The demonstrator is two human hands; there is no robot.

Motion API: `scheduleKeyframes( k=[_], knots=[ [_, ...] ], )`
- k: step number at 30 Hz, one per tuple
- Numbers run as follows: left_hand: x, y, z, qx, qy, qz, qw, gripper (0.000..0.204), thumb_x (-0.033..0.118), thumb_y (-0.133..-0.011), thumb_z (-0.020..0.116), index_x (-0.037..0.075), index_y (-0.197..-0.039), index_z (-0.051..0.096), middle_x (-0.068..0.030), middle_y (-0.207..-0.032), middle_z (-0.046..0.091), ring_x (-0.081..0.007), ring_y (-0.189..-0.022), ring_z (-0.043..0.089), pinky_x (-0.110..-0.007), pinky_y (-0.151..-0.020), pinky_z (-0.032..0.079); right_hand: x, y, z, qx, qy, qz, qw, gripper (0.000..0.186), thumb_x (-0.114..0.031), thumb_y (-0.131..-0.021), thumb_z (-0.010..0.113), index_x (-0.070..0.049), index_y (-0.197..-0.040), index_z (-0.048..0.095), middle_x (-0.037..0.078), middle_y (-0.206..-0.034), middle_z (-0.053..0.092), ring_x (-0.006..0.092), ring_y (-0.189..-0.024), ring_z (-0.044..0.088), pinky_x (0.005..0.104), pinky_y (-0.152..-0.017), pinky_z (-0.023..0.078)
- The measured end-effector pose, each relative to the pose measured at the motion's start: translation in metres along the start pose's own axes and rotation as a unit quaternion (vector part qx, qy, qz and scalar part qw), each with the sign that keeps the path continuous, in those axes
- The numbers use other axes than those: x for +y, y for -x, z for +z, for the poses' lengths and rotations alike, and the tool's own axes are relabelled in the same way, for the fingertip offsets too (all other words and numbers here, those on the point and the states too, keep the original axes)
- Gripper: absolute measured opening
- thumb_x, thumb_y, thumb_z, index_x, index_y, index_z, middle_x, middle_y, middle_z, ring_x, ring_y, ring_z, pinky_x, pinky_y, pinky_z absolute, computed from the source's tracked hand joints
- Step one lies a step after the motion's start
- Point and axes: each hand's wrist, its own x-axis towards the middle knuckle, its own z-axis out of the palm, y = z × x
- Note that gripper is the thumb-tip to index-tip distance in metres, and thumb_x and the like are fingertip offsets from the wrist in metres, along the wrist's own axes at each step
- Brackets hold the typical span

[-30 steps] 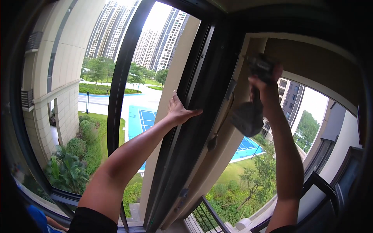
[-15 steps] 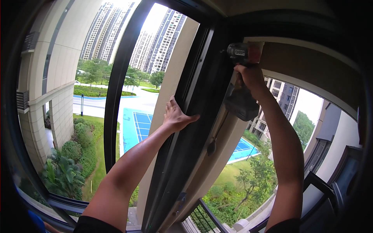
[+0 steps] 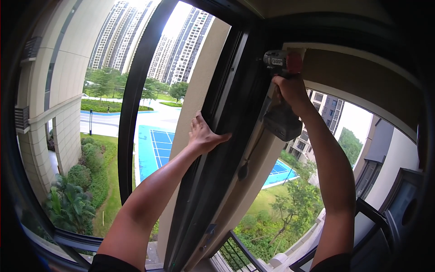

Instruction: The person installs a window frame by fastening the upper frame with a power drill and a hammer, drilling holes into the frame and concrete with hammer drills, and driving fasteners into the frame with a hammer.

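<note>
On my feed, a dark post slants from top centre to bottom centre of the frame. I see the left hand laid on it mid-picture, fingers along its left edge, thumb across its face.

Black drill (red at back)

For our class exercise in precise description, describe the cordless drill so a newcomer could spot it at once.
Find the dark window-frame post slanting through the middle. By its upper right edge, the raised right hand grips the cordless drill. Unlike the plain dark frame beside it, it has a red rear end and bulky battery base.
</note>
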Motion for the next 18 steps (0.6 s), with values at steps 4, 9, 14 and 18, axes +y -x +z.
scheduleKeyframes(
  k=[4, 9, 14, 18],
  knots=[
    [-0.002, -0.001, 0.003, 0.013, -0.008, -0.006, 1.000, 0.147, 0.068, -0.065, 0.087, 0.000, -0.162, -0.001, -0.0277, -0.160, 0.024, -0.0425, -0.153, 0.025, -0.054, -0.126, 0.026, -0.005, -0.004, 0.000, -0.026, -0.012, 0.054, 0.998, 0.015, -0.017, -0.092, 0.070, -0.006, -0.083, 0.065, 0.001, -0.063, 0.060, 0.0121, -0.051, 0.056, 0.0305, -0.052, 0.045],
    [-0.001, -0.003, 0.003, 0.021, -0.010, 0.001, 1.000, 0.147, 0.069, -0.065, 0.087, -0.001, -0.161, 0.001, -0.0287, -0.159, 0.025, -0.0421, -0.153, 0.025, -0.052, -0.126, 0.025, -0.012, -0.004, -0.004, -0.044, -0.025, 0.080, 0.996, 0.019, -0.018, -0.095, 0.069, -0.009, -0.080, 0.060, 0.000, -0.061, 0.055, 0.0113, -0.050, 0.053, 0.0306, -0.052, 0.043],
    [0.000, -0.001, 0.006, 0.031, -0.009, 0.003, 0.999, 0.145, 0.069, -0.066, 0.087, -0.001, -0.161, 0.002, -0.0292, -0.158, 0.026, -0.0423, -0.152, 0.026, -0.052, -0.125, 0.025, 0.004, -0.009, -0.006, -0.046, -0.006, 0.055, 0.997, 0.016, -0.013, -0.092, 0.069, -0.005, -0.079, 0.063, 0.003, -0.058, 0.058, 0.0134, -0.047, 0.055, 0.0317, -0.049, 0.044],
    [0.003, 0.002, 0.005, 0.028, -0.014, -0.005, 0.999, 0.146, 0.069, -0.065, 0.087, -0.001, -0.161, 0.003, -0.0301, -0.158, 0.026, -0.0427, -0.151, 0.027, -0.052, -0.125, 0.025, 0.002, -0.006, -0.007, -0.046, -0.021, 0.050, 0.997, 0.016, -0.013, -0.092, 0.068, -0.004, -0.080, 0.064, 0.004, -0.057, 0.058, 0.0145, -0.047, 0.056, 0.0323, -0.049, 0.044]
  ],
)
